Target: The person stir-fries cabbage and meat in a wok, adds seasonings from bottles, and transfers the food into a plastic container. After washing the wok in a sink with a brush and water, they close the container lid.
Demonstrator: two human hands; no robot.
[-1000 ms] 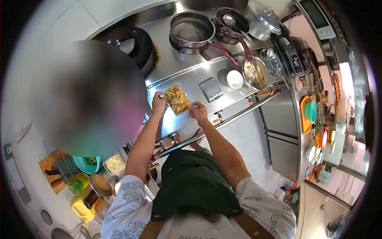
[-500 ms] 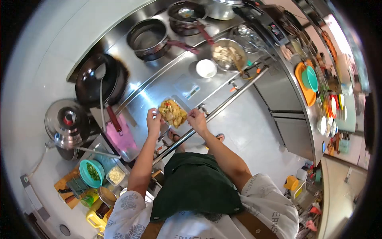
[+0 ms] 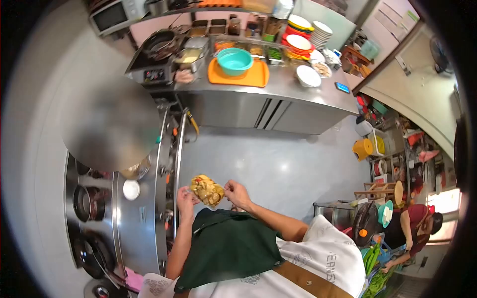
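Held out in front of my apron is a see-through container of chunky yellow food (image 3: pixel 206 190) with bits of red in it. The thumb and fingers of my left hand (image 3: pixel 186 202) pinch its left side. On the opposite side my right hand (image 3: pixel 238 194) grips the edge with closed fingers. The container is over the floor, just right of the steel stove counter's rail (image 3: pixel 176 181). Its rim and exact shape are hard to make out.
Left stands the stove counter with pans (image 3: pixel 88 202) and a white bowl (image 3: pixel 131 189). Ahead, a steel counter (image 3: pixel 218 107) bears an orange tray (image 3: pixel 215 76), a teal bowl (image 3: pixel 234 61) and stacked plates. At right a co-worker (image 3: pixel 413 224) handles green vegetables (image 3: pixel 380 278). A blurred patch hides the upper left.
My body and view have turned right, from the stove counter toward the opposite counter. Both hands have carried the container off the stove side, out over the floor. A co-worker has come into view.
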